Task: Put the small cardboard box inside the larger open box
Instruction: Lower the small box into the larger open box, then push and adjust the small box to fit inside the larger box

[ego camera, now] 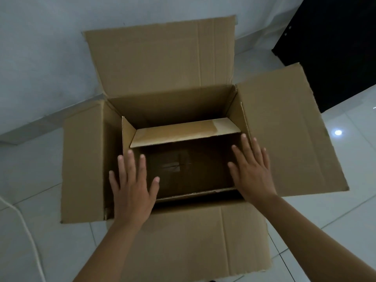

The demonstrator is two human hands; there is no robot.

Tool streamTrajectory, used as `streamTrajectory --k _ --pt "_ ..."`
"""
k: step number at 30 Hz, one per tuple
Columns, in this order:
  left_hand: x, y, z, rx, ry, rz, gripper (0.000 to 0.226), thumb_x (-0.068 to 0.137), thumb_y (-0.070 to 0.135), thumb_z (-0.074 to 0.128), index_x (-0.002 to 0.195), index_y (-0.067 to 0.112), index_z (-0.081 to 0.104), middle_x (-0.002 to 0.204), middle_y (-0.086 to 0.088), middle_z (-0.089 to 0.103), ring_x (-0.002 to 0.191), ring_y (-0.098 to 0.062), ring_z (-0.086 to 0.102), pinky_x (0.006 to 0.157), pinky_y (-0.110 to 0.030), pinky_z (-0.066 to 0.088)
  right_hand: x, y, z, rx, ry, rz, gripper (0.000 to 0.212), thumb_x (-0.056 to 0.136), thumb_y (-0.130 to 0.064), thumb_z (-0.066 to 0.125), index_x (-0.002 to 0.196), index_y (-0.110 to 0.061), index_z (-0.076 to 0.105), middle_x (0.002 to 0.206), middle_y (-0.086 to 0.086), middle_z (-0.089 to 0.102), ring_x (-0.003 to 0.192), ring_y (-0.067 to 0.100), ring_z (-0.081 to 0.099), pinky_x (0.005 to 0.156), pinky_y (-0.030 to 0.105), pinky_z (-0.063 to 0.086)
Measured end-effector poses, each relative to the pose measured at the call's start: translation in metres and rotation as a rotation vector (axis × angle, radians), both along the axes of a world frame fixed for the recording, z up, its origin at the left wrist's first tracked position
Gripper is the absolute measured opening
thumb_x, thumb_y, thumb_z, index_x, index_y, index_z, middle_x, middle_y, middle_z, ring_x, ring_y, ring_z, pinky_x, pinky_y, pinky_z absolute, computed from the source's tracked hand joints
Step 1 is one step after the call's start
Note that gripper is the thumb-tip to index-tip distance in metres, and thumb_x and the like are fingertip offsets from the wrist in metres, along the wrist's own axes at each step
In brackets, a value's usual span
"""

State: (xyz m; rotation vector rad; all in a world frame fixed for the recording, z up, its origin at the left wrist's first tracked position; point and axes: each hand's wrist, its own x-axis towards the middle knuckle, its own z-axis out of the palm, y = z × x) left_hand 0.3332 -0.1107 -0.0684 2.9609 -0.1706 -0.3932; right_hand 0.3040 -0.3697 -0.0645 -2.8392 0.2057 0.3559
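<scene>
The larger open box point(162, 64) stands on the floor with all its flaps spread outward. Inside it sits the small cardboard box point(184, 132), itself open, with one pale flap folded across its far part and a dark interior below. My left hand point(132, 186) hovers flat with fingers spread over the small box's left edge. Over the right edge, my right hand point(252, 169) is also flat with fingers apart. Neither hand grips anything.
White floor tiles point(32, 163) surround the box. A pale wall with a baseboard point(40, 64) runs behind it. A black piece of furniture point(335, 47) stands at the upper right. A white cable point(26, 231) crosses the floor at lower left.
</scene>
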Motion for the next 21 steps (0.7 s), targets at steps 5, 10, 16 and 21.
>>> streamTrajectory --k 5,10,16,21 --pt "0.011 -0.018 0.011 0.029 0.027 -0.233 0.055 0.09 0.048 0.019 0.135 0.022 0.036 0.153 -0.005 0.022 0.136 -0.018 -0.002 0.111 -0.048 0.004 -0.003 0.028 0.007 0.108 0.084 0.103 0.08 0.074 -0.058 -0.006 0.139 -0.022 0.023 0.155 -0.001 0.007 0.133 0.011 -0.015 0.109 0.034 -0.01" --pt "0.038 -0.038 -0.006 0.115 0.237 -0.294 0.056 0.093 0.046 0.017 0.143 0.027 0.001 0.155 0.004 -0.011 0.14 -0.018 -0.018 0.114 -0.045 -0.006 -0.005 0.045 -0.007 0.11 0.159 0.108 0.085 0.07 -0.066 -0.01 0.141 -0.025 0.013 0.155 -0.004 -0.001 0.139 0.013 -0.01 0.107 0.034 -0.011" --pt "0.062 -0.042 -0.028 0.049 0.135 -0.237 0.062 0.091 0.051 0.014 0.137 0.026 -0.02 0.144 0.007 -0.032 0.133 -0.016 -0.027 0.112 -0.046 -0.012 -0.009 0.044 -0.024 0.08 0.142 0.117 0.058 0.091 -0.052 0.009 0.142 -0.026 0.002 0.154 -0.004 -0.01 0.139 0.013 -0.011 0.113 0.037 -0.004" --pt "0.108 -0.053 -0.036 0.035 -0.048 -0.201 0.066 0.09 0.053 0.014 0.14 0.022 -0.018 0.152 0.004 -0.023 0.139 -0.02 -0.022 0.113 -0.046 -0.009 -0.019 0.043 -0.031 0.068 0.054 0.137 0.079 0.067 -0.055 -0.012 0.141 -0.028 -0.004 0.142 -0.009 -0.025 0.132 0.006 -0.018 0.109 0.032 -0.005"
